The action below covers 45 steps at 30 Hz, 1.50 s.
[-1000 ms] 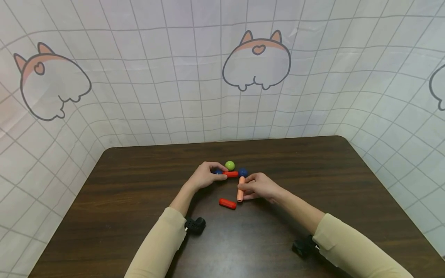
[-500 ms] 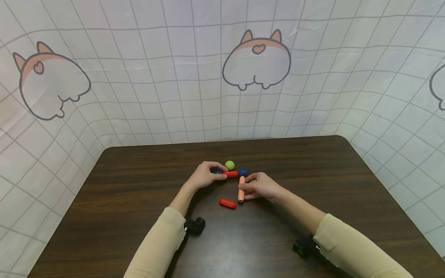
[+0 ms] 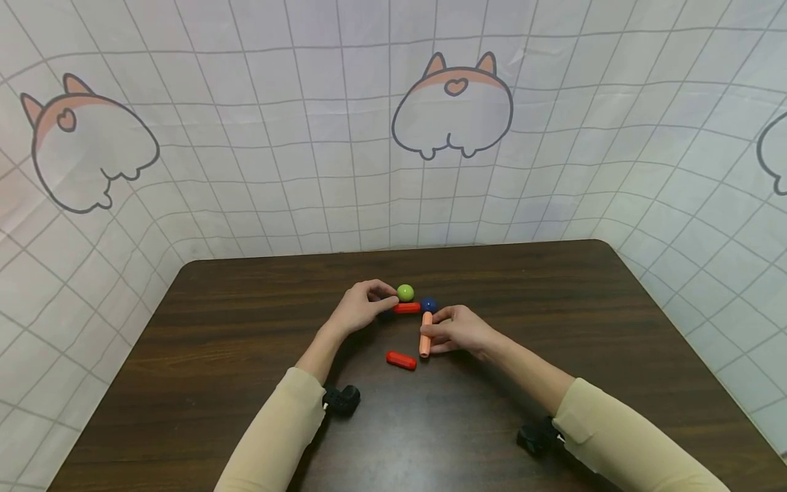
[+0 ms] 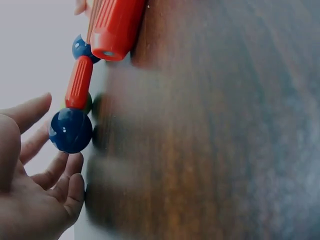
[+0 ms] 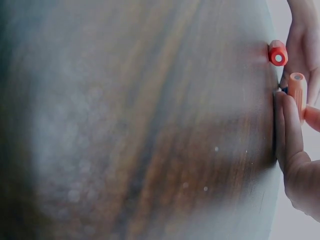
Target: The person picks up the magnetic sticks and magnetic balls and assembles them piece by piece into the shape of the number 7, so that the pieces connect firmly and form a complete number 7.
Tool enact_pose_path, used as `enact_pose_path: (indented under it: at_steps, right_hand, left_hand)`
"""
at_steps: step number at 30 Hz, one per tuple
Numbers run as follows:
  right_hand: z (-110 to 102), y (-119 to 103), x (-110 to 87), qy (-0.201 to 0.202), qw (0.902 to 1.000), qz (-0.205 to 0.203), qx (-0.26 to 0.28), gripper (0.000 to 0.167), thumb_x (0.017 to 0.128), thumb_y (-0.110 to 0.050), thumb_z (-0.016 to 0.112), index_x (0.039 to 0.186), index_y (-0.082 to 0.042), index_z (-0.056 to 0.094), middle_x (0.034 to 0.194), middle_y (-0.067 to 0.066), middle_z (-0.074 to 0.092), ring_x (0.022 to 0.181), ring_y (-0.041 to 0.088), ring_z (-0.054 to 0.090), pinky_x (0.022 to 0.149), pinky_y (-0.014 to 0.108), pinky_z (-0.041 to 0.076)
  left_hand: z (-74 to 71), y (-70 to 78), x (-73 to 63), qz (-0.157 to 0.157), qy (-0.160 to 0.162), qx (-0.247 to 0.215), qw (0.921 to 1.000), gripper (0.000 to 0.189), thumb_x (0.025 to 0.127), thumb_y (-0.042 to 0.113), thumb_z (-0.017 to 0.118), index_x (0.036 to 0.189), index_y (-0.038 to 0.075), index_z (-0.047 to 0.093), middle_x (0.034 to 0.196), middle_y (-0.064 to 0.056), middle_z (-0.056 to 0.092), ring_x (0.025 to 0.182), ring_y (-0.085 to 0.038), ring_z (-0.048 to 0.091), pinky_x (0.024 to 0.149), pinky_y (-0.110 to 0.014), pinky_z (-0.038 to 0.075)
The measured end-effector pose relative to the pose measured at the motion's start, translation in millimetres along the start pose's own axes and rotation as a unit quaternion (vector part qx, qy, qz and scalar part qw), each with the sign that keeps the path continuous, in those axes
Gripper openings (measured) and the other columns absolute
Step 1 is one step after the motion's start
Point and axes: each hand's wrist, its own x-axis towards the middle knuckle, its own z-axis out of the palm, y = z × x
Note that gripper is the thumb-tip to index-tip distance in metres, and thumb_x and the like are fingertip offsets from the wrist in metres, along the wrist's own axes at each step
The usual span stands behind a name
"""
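Observation:
My left hand (image 3: 363, 307) is around a blue ball (image 4: 71, 131) with its fingers loosely spread; the left wrist view shows thumb and fingers apart from it. From that ball a short red magnetic building stick (image 3: 407, 308) runs to a second blue ball (image 3: 428, 305). Just behind the stick lies a green ball (image 3: 405, 292). My right hand (image 3: 461, 332) pinches an orange magnetic stick (image 3: 425, 336) between thumb and fingers, its far end at the second blue ball; whether they touch is unclear. The head view hides the left blue ball behind my left hand.
Nearer to me, a loose red stick (image 3: 402, 361) lies on the dark wooden table (image 3: 246, 355). A white gridded cloth (image 3: 277, 150) hangs behind and beside the table. Black wrist cameras sit at both sleeves.
My left thumb and fingers have loosened from around the blue ball and red stick, and the hand has shifted slightly left. The right hand still holds the orange stick in nearly the same place.

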Motion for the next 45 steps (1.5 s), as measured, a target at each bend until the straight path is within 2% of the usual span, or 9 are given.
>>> enact_pose_path:
  at_steps: [4,10,16,21,26,29,31,38,45]
  right_hand:
    - [0.2,0.6,0.7,0.001,1.0000,0.003,0.005,0.051,0.098,-0.008,0.071,0.135,0.015,0.045,0.111,0.023,0.062,0.083,0.021,0.073,0.077,0.035,0.059]
    - [0.2,0.2,1.4,0.000,1.0000,0.002,0.005,0.051,0.099,-0.008,0.070,0.136,0.015,0.045,0.112,0.024,0.062,0.083,0.022,0.073,0.076,0.035,0.059]
    - [-0.2,0.4,0.9,0.003,1.0000,0.005,0.006,0.050,0.099,-0.008,0.069,0.136,0.015,0.044,0.113,0.024,0.062,0.084,0.022,0.073,0.075,0.034,0.059]
    - [0.1,0.9,1.1,0.000,0.9999,0.003,0.010,0.051,0.099,-0.007,0.069,0.136,0.016,0.043,0.113,0.024,0.061,0.084,0.022,0.074,0.075,0.034,0.059]
    - [-0.2,0.3,0.5,-0.002,1.0000,0.002,0.004,0.051,0.100,-0.008,0.069,0.136,0.016,0.044,0.113,0.024,0.062,0.084,0.022,0.073,0.076,0.034,0.059]
    - [-0.6,-0.2,-0.2,-0.002,1.0000,0.002,0.000,0.051,0.100,-0.009,0.069,0.137,0.015,0.044,0.112,0.023,0.062,0.084,0.021,0.073,0.076,0.034,0.059]
    - [-0.7,-0.6,-0.6,-0.003,1.0000,0.002,0.000,0.051,0.100,-0.009,0.069,0.136,0.015,0.044,0.111,0.023,0.062,0.084,0.022,0.073,0.076,0.034,0.059]
    - [-0.9,-1.5,-0.7,-0.004,1.0000,0.004,0.005,0.049,0.100,-0.008,0.069,0.135,0.015,0.045,0.110,0.022,0.064,0.084,0.021,0.073,0.076,0.033,0.059]
    - [-1.1,-1.8,-0.9,-0.007,1.0000,0.002,0.002,0.049,0.100,-0.008,0.069,0.135,0.015,0.044,0.110,0.023,0.065,0.085,0.021,0.073,0.076,0.034,0.059]
  left_hand:
    - [-1.1,2.6,-4.2,-0.001,0.035,0.013,0.9993,0.024,0.100,0.030,0.070,0.114,0.011,0.071,0.107,-0.004,0.068,0.089,-0.021,0.060,0.073,-0.036,0.050]
    - [-7.3,9.8,-9.8,0.007,0.096,0.039,0.9946,0.015,0.098,0.022,0.070,0.105,0.009,0.070,0.096,-0.005,0.067,0.087,-0.022,0.060,0.080,-0.040,0.049]
    - [-8.0,21.6,-22.7,0.012,0.088,0.062,0.9941,0.010,0.098,0.019,0.071,0.100,0.010,0.069,0.094,-0.003,0.066,0.084,-0.020,0.059,0.079,-0.039,0.049]
    - [-4.2,29.4,-36.5,0.027,0.052,0.067,0.9961,0.007,0.097,0.018,0.073,0.096,0.013,0.069,0.089,0.000,0.063,0.080,-0.018,0.057,0.073,-0.035,0.048]
    - [-0.6,32.7,-48.6,0.038,-0.031,0.064,0.9967,0.007,0.096,0.017,0.075,0.097,0.014,0.069,0.086,0.003,0.064,0.078,-0.017,0.059,0.070,-0.034,0.049]
    - [0.7,33.9,-54.3,0.040,-0.080,0.073,0.9933,0.009,0.095,0.016,0.076,0.101,0.013,0.070,0.089,0.004,0.066,0.081,-0.015,0.060,0.074,-0.035,0.051]
    - [1.5,33.4,-56.5,0.040,-0.100,0.082,0.9908,0.012,0.094,0.017,0.078,0.103,0.013,0.071,0.092,0.005,0.066,0.083,-0.013,0.060,0.077,-0.036,0.051]
    - [3.6,30.3,-61.1,0.036,-0.139,0.086,0.9860,0.024,0.090,0.020,0.082,0.110,0.012,0.073,0.104,0.002,0.069,0.091,-0.016,0.061,0.082,-0.036,0.051]
    - [7.2,28.7,-59.6,0.055,-0.161,0.088,0.9814,0.025,0.089,0.018,0.084,0.111,0.012,0.073,0.105,0.004,0.070,0.097,-0.017,0.062,0.088,-0.040,0.051]
